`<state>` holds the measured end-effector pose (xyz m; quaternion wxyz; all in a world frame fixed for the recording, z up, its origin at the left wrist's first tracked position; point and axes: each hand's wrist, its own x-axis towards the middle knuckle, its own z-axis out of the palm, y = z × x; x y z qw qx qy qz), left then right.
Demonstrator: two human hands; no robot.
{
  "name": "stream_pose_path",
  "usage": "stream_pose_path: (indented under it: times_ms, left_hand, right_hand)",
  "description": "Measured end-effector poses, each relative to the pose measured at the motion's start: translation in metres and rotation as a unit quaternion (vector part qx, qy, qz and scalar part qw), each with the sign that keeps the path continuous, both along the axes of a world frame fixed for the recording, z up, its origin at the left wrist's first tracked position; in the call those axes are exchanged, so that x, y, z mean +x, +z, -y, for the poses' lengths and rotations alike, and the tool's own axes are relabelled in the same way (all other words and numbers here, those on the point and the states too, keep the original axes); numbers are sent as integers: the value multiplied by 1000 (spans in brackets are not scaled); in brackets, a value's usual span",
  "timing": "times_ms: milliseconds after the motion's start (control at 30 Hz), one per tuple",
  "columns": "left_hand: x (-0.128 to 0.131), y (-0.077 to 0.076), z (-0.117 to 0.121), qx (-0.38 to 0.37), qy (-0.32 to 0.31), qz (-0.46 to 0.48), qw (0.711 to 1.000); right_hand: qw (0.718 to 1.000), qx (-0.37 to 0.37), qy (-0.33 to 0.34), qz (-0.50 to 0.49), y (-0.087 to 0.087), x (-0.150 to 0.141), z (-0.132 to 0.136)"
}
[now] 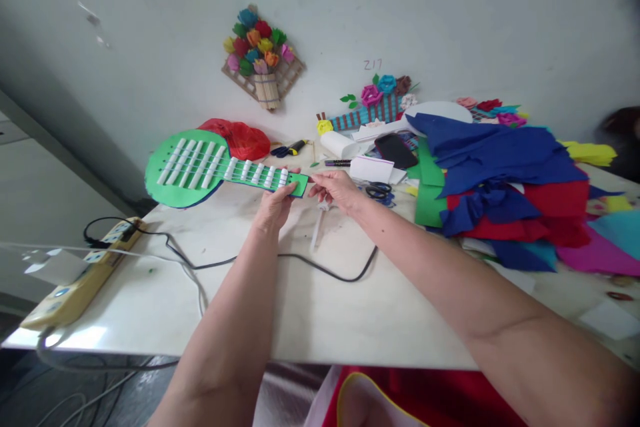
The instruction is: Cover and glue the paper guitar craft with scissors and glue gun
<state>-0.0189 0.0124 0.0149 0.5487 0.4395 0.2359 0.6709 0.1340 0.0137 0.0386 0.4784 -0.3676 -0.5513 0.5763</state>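
Note:
A green paper guitar (200,170) with white strips across its round body and neck is held up over the white table (310,307). My left hand (276,205) grips the end of the neck from below, fingers closed on it. My right hand (336,188) pinches at the tip of the neck, where thin strings run; what its fingers hold is too small to make out. A white stick-like thing (318,227) hangs or lies just under my right hand.
A yellow power strip (80,277) and a black cable (320,268) lie on the left and middle. Piles of blue, red and green felt (505,180) fill the right. Scissors (379,191), a phone (396,149), a red bag (240,137) and paper flower crafts (263,57) sit by the wall.

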Motion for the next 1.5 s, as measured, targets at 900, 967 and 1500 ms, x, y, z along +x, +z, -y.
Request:
stream_pose_path:
  times_ms: [900, 967, 1500]
  left_hand:
    - [-2, -3, 2, -15, -50, -54, 997]
    - [-2, -4, 1, -14, -53, -55, 997]
    - [-1, -6, -1, -43, -41, -40, 997]
  right_hand:
    - [990, 105, -43, 80, 6, 8, -5]
    - [982, 150, -53, 101, 5, 7, -7]
    - [893, 319, -101, 302, 3, 12, -9]
